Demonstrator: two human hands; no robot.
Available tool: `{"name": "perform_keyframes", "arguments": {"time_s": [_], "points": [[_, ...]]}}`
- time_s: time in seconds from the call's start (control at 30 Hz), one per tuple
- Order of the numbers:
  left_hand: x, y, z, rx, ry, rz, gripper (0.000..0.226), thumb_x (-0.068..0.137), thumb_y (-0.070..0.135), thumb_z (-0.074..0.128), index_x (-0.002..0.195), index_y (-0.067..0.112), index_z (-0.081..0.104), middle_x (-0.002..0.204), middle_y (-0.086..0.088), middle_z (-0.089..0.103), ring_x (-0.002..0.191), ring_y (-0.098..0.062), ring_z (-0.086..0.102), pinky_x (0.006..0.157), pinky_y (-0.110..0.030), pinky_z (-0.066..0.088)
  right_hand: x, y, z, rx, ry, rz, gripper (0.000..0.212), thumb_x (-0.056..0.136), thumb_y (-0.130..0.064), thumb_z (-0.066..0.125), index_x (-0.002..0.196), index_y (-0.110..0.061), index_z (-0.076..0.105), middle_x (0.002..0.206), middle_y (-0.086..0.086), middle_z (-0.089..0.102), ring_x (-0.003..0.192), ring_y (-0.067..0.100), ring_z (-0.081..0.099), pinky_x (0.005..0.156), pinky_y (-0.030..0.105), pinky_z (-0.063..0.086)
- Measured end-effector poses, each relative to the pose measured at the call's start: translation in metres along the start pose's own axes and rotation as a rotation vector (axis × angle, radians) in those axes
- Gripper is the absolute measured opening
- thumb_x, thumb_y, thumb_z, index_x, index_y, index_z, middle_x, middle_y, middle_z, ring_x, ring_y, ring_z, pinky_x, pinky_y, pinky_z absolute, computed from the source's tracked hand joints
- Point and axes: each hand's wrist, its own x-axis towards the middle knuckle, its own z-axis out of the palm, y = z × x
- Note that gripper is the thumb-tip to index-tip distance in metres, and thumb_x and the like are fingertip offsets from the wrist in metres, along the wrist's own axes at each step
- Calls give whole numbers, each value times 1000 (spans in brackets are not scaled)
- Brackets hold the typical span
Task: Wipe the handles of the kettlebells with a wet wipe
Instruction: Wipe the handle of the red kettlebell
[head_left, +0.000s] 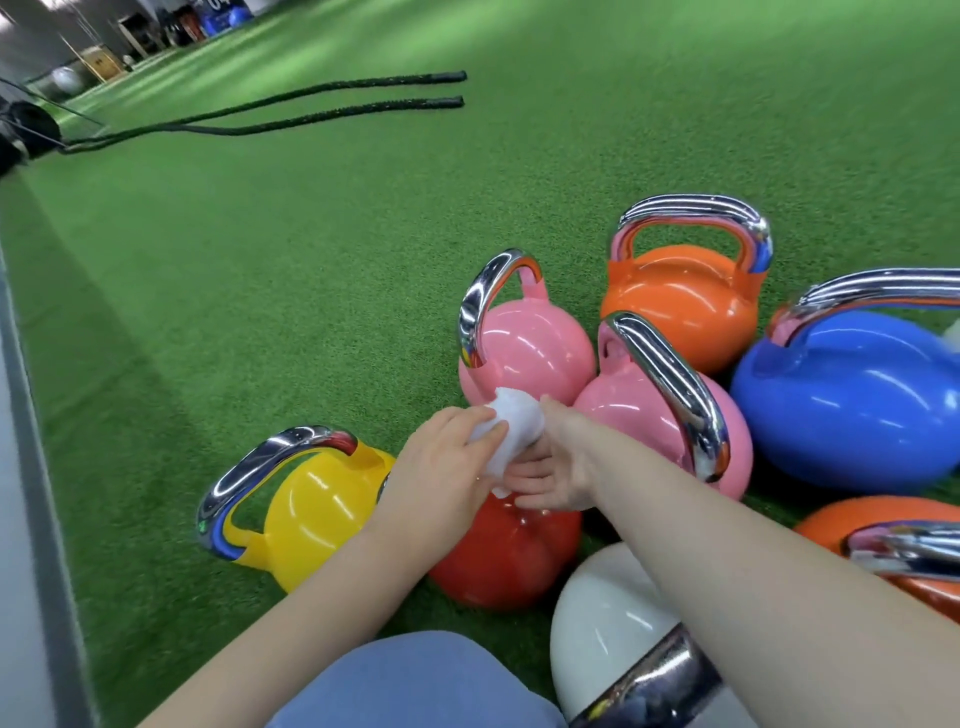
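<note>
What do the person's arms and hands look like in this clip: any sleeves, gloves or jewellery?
Both forearms are bare up to the frame edge, with no sleeves showing. The left hand and right hand wear no gloves, and no rings, watch or bracelet show on the visible parts. A blue-clad knee sits at the bottom of the view.

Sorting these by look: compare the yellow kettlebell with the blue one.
The yellow kettlebell looks smaller; the blue kettlebell looks bulkier, though it sits nearer the wide lens's edge. Yellow stands apart at the left; blue sits among the others at the right. Both have chrome handles and stand on green turf.
</note>
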Motion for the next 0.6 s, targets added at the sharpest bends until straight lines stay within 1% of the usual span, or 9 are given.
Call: {"name": "perform_keyframes", "arguments": {"time_s": [0.1, 0.17, 0.2, 0.27, 0.3, 0.37, 0.47, 0.53, 0.6], "points": [[2, -1, -2, -29, 34, -12, 36, 74, 19, 50, 101, 8, 70, 104, -9, 67, 84, -28, 60, 79, -32, 41, -16, -19, -14, -405, 64, -69, 38, 96, -34, 35, 76, -6, 51, 69, 5, 49, 53, 12, 48, 79, 32, 54], [5, 1, -4, -51, 55, -16, 40, 73, 15, 41, 98, 8, 72, 101, -9, 70, 79, -28, 63, 76, -29, 36, -25, -31, -17, -760, 224, -225, 31, 96, -24, 41, 71, -9, 50, 65, 5, 52, 50, 16, 53, 58, 25, 52], [6, 1, -5, -50, 54, -21, 41, 72, 14, 39, 96, 8, 72, 100, -9, 70, 77, -28, 64, 76, -28, 35, -28, -36, -17, -1014, 335, -327, 26, 95, -21, 43, 74, -8, 52, 67, 5, 55, 56, 21, 57, 55, 25, 48], [6, 2, -5, -38, 45, -26, 43, 71, 14, 38, 97, 9, 72, 102, -7, 71, 77, -27, 64, 76, -28, 34, -30, -40, -15, -1516, 541, -576, 19, 93, -22, 45, 90, -6, 55, 81, 7, 58, 83, 29, 61, 66, 28, 43], [6, 1, -3, -33, 34, -31, 44, 71, 14, 38, 99, 10, 72, 104, -5, 70, 78, -27, 64, 76, -28, 34, -31, -41, -15, -1631, 581, -709, 17, 91, -23, 46, 96, -8, 53, 92, 9, 58, 93, 29, 58, 71, 29, 40], [3, -1, -2, -21, 9, -56, 48, 70, 17, 38, 105, 12, 70, 108, -2, 69, 83, -25, 64, 80, -28, 33, -29, -39, -15, -1718, 482, -889, 21, 87, -22, 50, 104, -10, 47, 107, 8, 57, 98, 27, 55, 74, 31, 39], [4, 1, -3, -18, 9, -84, 51, 67, 17, 36, 107, 14, 68, 108, 1, 69, 92, -23, 62, 85, -28, 31, -20, -36, -19, -1884, 267, -796, 45, 84, -32, 61, 121, -11, 47, 116, 6, 49, 103, 26, 53, 73, 32, 41], [6, 3, -3, -16, 22, -84, 52, 65, 16, 33, 105, 11, 67, 103, 0, 71, 96, -22, 58, 86, -28, 31, -12, -32, -16, -1910, 266, -813, 51, 83, -46, 61, 120, -12, 51, 109, 3, 49, 103, 25, 53, 76, 34, 44], [7, 4, -3, -5, 36, -76, 55, 65, 16, 32, 107, 6, 65, 96, -1, 71, 100, -21, 51, 86, -29, 30, -6, -28, -12, -1932, 303, -949, 46, 86, -52, 54, 113, -15, 54, 105, 3, 54, 104, 23, 52, 74, 33, 40]]}}
